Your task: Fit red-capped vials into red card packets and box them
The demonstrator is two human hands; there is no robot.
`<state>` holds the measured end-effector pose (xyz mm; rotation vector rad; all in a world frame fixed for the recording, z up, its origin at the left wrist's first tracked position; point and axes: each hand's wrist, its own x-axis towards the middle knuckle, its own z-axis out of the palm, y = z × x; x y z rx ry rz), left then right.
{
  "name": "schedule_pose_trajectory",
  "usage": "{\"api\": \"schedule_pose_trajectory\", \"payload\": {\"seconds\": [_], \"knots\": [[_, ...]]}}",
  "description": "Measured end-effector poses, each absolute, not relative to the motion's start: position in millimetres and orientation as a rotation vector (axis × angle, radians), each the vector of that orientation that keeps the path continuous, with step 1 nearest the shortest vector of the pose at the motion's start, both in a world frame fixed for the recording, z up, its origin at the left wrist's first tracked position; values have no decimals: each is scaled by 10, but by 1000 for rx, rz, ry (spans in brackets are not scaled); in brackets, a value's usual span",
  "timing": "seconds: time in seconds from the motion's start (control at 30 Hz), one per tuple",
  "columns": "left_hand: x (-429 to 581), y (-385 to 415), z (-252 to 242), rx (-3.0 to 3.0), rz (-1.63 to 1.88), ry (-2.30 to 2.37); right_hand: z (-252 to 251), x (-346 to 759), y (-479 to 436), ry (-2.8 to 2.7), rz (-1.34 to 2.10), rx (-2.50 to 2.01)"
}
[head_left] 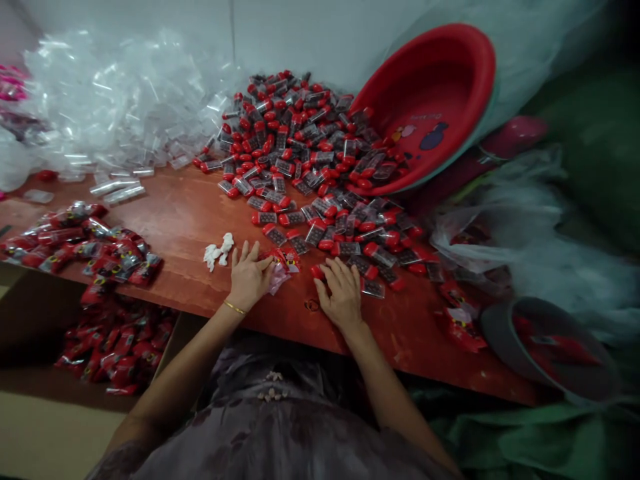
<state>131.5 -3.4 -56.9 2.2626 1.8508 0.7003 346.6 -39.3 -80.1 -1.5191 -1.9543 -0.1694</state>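
Note:
My left hand point(250, 277), with a gold bracelet at its wrist, rests low over the table. Its thumb and index finger pinch the edge of a small red and pink plastic packet point(286, 260); the other fingers are spread. To the right, my right hand point(343, 293) curls its fingers over a small clear container with a red cap point(317, 271). Only the cap shows, and the fingers cover the rest. Beyond both hands lies a large heap of similar red-capped containers point(285, 147) with dark contents.
A red basin point(435, 100) tilts against the heap. Clear plastic pieces point(125, 100) pile up at back left. Filled red packets point(100, 243) lie at the left, with more in a carton point(30, 333) below. White scraps point(219, 252) and a grey bowl point(505, 340) flank my hands.

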Motion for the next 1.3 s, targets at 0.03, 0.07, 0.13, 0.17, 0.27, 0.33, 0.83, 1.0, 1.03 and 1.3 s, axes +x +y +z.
{"api": "schedule_pose_trajectory", "payload": {"seconds": [0.03, 0.07, 0.13, 0.17, 0.27, 0.33, 0.83, 1.0, 1.03, 1.3], "knots": [[1316, -44, -552, 2252, 733, 1853, -749, 3422, -409, -1914, -136, -1501], [1320, -56, -530, 2249, 757, 1849, -698, 3361, -421, -1873, -72, -1485], [1339, -84, -475, 2256, 786, 1833, -613, 3195, -418, -1782, 156, -1479], [1353, -100, -448, 2258, 797, 1822, -587, 3101, -399, -1730, 304, -1487], [1399, -144, -387, 2216, 848, 1767, -585, 2854, -290, -1521, 705, -1485], [1432, -168, -371, 2117, 941, 1696, -620, 2769, -213, -1409, 840, -1418], [1515, -26, -436, 1693, 858, 1658, -647, 2926, -169, -1388, 556, -1578], [1494, 177, -532, 2170, 756, 1869, -627, 2959, -103, -1309, 599, -1535], [1500, 194, -525, 2185, 754, 1886, -628, 2942, -112, -1316, 587, -1527], [1451, -152, -270, 1627, 1054, 1555, -630, 2803, -251, -1318, 504, -1520]]}}
